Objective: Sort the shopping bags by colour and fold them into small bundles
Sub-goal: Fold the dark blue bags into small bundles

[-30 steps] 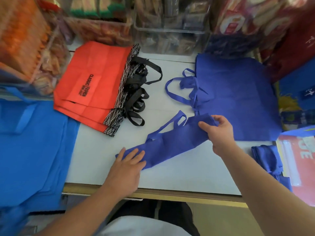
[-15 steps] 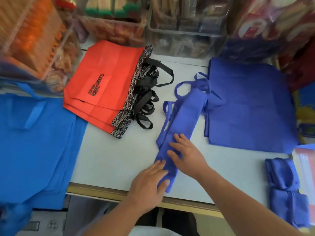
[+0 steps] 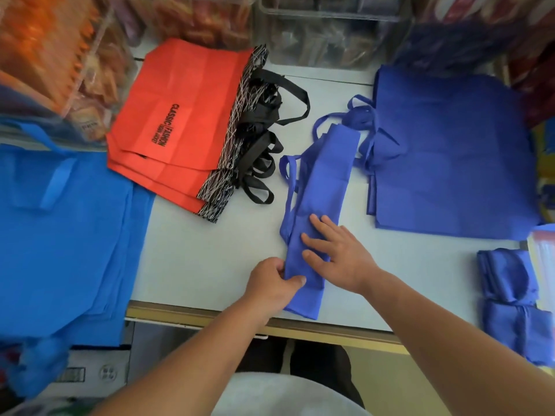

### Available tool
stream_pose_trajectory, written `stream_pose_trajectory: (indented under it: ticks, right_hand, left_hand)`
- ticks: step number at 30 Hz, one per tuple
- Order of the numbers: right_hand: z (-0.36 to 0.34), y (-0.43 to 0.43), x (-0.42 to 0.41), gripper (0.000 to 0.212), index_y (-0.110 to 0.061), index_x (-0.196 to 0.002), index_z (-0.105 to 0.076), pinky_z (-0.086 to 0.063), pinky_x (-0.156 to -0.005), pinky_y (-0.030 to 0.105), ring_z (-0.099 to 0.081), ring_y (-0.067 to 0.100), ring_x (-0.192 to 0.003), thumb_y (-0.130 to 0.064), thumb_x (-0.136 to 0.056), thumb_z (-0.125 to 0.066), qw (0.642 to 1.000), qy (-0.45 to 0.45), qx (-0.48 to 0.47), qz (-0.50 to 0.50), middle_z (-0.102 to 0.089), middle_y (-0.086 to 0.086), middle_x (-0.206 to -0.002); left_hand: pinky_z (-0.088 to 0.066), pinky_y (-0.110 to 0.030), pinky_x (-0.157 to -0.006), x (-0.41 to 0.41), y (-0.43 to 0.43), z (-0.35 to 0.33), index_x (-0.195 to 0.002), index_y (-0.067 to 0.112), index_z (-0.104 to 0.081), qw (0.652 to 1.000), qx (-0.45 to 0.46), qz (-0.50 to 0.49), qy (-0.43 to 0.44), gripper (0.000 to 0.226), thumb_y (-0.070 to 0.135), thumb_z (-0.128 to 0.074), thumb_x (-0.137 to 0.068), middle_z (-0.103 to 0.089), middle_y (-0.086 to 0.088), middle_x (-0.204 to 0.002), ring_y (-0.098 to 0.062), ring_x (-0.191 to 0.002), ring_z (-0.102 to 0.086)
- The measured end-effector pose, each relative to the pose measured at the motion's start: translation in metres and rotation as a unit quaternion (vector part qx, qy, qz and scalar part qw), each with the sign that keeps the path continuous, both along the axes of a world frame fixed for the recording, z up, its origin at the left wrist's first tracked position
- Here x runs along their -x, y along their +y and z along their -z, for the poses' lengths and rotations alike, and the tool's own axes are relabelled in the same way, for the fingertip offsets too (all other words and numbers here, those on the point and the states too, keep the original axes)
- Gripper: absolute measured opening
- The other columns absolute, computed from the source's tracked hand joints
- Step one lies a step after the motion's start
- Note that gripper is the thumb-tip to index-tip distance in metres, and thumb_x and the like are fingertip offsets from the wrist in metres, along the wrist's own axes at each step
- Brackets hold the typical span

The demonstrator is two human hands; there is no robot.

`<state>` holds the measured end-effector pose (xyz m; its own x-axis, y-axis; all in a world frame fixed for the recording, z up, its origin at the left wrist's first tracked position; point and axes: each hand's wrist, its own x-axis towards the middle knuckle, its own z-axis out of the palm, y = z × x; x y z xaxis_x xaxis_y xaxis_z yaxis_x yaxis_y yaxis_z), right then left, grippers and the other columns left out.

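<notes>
A violet-blue shopping bag folded into a long narrow strip point(image 3: 322, 187) lies lengthwise on the white table point(image 3: 204, 259), its near end at the front edge. My left hand point(image 3: 271, 283) pinches the strip's near left edge between thumb and fingers. My right hand point(image 3: 336, 253) presses flat on the strip with spread fingers. A stack of flat violet-blue bags point(image 3: 450, 157) lies at the right. Folded violet-blue bundles point(image 3: 510, 304) sit at the near right. Orange bags with black handles point(image 3: 183, 124) lie at the back left. Bright blue bags point(image 3: 60, 235) hang over the left side.
Clear plastic bins of packaged goods point(image 3: 327, 28) line the back of the table. More packaged goods point(image 3: 51, 55) stand at the far left. A red and white item point(image 3: 543, 259) lies at the right edge. The table's yellow front edge point(image 3: 210, 316) runs below my hands.
The strip was swung from lying crosswise to lying lengthwise. My right hand moved from its far end onto its middle. My left hand went from flat on the strip to pinching its near edge.
</notes>
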<state>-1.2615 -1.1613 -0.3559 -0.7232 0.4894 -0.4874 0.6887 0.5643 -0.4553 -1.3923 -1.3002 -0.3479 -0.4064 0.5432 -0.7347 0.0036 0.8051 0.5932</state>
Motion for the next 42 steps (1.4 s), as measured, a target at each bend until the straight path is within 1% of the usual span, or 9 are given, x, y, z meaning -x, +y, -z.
stream_pose_trajectory:
  ticks: [3, 7, 12, 17, 24, 28, 34, 38, 42]
  right_hand:
    - [-0.019, -0.001, -0.003, 0.055, -0.047, -0.151, -0.041, 0.001, -0.127, 0.039, 0.008, 0.003, -0.155, -0.066, -0.100, -0.034, 0.995, -0.010, 0.100, 0.014, -0.002, -0.020, -0.168]
    - [-0.039, -0.008, -0.022, 0.060, -0.064, -0.138, -0.047, -0.001, -0.128, 0.042, 0.007, -0.006, -0.152, -0.080, -0.081, -0.059, 0.949, 0.067, 0.290, 0.106, -0.012, -0.026, -0.166]
    - [-0.038, -0.039, -0.057, 0.104, -0.055, -0.152, -0.033, -0.008, -0.127, 0.039, -0.003, 0.005, -0.156, -0.085, -0.061, -0.074, 0.983, 0.147, 0.112, -0.025, -0.012, -0.022, -0.167]
    - [-0.039, -0.041, -0.050, 0.038, -0.055, -0.133, -0.056, -0.039, -0.116, 0.036, -0.031, 0.004, -0.150, -0.044, -0.097, -0.064, 0.952, 0.270, 0.077, 0.124, -0.032, -0.019, -0.162]
    - [-0.052, -0.027, -0.032, 0.032, -0.030, -0.116, -0.069, -0.053, -0.087, 0.017, -0.068, 0.005, -0.110, -0.051, -0.102, -0.048, 0.864, 0.198, 0.288, 0.362, -0.075, -0.016, -0.112]
    - [-0.046, -0.017, -0.025, 0.047, -0.017, -0.100, -0.068, -0.056, -0.084, 0.041, -0.070, 0.021, -0.091, -0.058, -0.102, -0.043, 0.863, 0.166, 0.200, 0.434, -0.075, 0.001, -0.096]
    - [-0.032, 0.010, -0.012, 0.039, -0.014, -0.098, -0.050, -0.043, -0.060, 0.033, -0.055, 0.024, -0.072, -0.052, -0.102, -0.049, 0.868, 0.158, 0.090, 0.461, -0.057, 0.002, -0.078]
    - [-0.018, 0.034, -0.003, 0.065, -0.036, -0.157, -0.018, -0.044, -0.062, 0.033, -0.060, 0.020, -0.076, -0.047, -0.102, -0.050, 0.910, 0.103, 0.048, 0.398, -0.056, -0.003, -0.091]
    - [-0.005, 0.049, 0.003, 0.052, -0.047, -0.150, -0.031, -0.048, -0.068, 0.035, -0.058, 0.027, -0.089, -0.047, -0.102, -0.051, 0.949, 0.054, -0.009, 0.312, -0.036, 0.002, -0.118]
  left_hand:
    - [-0.041, -0.032, -0.060, 0.004, 0.003, -0.016, -0.072, 0.017, -0.057, 0.999, 0.005, -0.005, -0.037, 0.031, 0.037, -0.071, -0.092, -0.053, 0.000, -0.065, -0.015, -0.062, -0.048]
    - [-0.055, -0.031, -0.064, 0.017, 0.004, -0.047, -0.097, 0.024, -0.059, 0.995, -0.022, -0.080, -0.050, 0.024, 0.028, -0.080, -0.085, -0.069, -0.001, -0.084, -0.019, -0.076, -0.070]
    - [-0.059, -0.033, -0.075, 0.028, 0.013, -0.064, -0.096, 0.025, -0.074, 0.992, -0.042, -0.109, -0.048, 0.011, 0.018, -0.077, -0.087, -0.075, -0.005, -0.094, -0.017, -0.082, -0.071]
    - [-0.054, -0.038, -0.064, 0.022, 0.014, -0.072, -0.091, 0.001, -0.074, 0.988, -0.071, -0.065, -0.118, 0.026, 0.015, -0.054, -0.101, -0.065, -0.009, -0.074, -0.019, -0.064, -0.058]
    - [-0.045, -0.011, -0.082, 0.017, 0.007, -0.054, -0.118, 0.029, -0.062, 0.964, -0.155, 0.209, 0.045, 0.037, 0.014, -0.069, -0.085, -0.063, 0.013, -0.110, -0.005, -0.098, -0.059]
    - [-0.053, -0.034, -0.091, 0.015, 0.017, -0.034, -0.126, 0.040, -0.054, 0.956, -0.089, 0.258, 0.107, 0.034, 0.044, -0.061, -0.093, -0.065, 0.011, -0.109, -0.014, -0.099, -0.062]
    - [-0.040, -0.033, -0.077, 0.010, 0.035, -0.038, -0.090, 0.025, -0.054, 0.903, -0.092, 0.333, 0.257, 0.025, 0.047, -0.054, -0.100, -0.045, 0.012, -0.078, -0.020, -0.082, -0.045]
    - [-0.041, -0.037, -0.087, 0.010, 0.045, -0.030, -0.084, 0.029, -0.046, 0.887, -0.088, 0.359, 0.277, 0.027, 0.050, -0.052, -0.101, -0.051, 0.008, -0.083, -0.020, -0.086, -0.045]
    - [-0.036, -0.036, -0.090, 0.009, 0.045, -0.022, -0.090, 0.027, -0.049, 0.848, -0.093, 0.427, 0.301, 0.032, 0.054, -0.066, -0.089, -0.052, 0.010, -0.093, -0.018, -0.094, -0.044]
